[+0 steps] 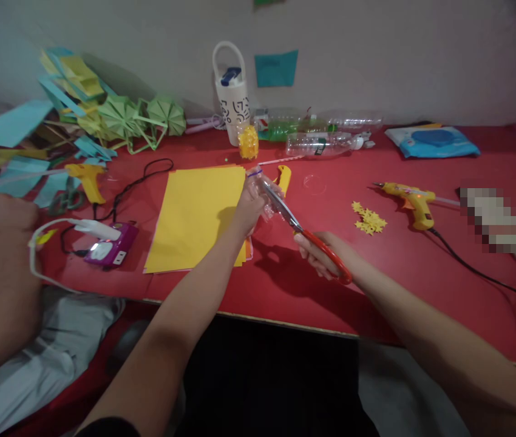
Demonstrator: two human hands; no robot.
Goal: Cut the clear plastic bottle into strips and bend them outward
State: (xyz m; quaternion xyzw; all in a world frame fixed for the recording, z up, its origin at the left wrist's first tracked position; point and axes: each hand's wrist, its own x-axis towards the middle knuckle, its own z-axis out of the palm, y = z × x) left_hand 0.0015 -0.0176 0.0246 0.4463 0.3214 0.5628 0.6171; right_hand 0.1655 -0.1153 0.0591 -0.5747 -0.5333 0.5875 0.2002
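My right hand (pixel 319 254) is closed around the red handles of a pair of scissors (pixel 291 217), whose metal blades point up and to the left. The blades reach a crumpled piece of clear plastic (pixel 267 203) with a purple line near its top; it looks like part of a bottle or a bag. My left hand (pixel 249 206) grips that plastic at its left side, above the right edge of a stack of yellow paper (pixel 196 218). Whether the blades are cutting cannot be made out. Just behind the plastic lies a yellow-handled cutter (pixel 284 179).
Yellow stars (pixel 369 220) and a yellow glue gun (pixel 410 200) lie on the right. Plastic bottles (pixel 319 144), a white tumbler (pixel 234 109) and a wipes pack (pixel 433 141) stand or lie along the wall. Left are a purple power adapter (pixel 112 246) and another person's arm (pixel 3 261).
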